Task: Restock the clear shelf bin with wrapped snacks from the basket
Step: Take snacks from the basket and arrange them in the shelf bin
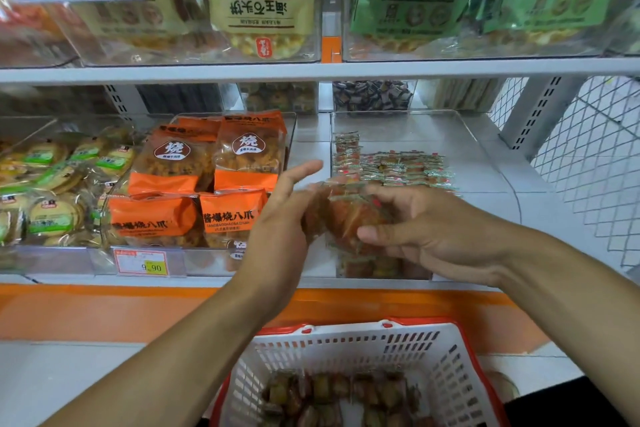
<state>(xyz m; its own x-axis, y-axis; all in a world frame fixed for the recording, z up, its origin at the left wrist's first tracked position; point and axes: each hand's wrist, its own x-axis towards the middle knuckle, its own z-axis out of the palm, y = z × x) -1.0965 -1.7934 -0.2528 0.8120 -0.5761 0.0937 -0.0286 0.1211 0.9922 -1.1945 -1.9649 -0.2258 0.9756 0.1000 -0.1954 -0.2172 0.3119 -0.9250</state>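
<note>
While hands cup snacks (353, 218): clear bin (485, 156) (part-filled); basket (450, 374) stocked

Both hands (284, 215) (433, 236) around a snack bundle (349, 218) over the clear bin (485, 149), above the basket (346, 343).
</note>
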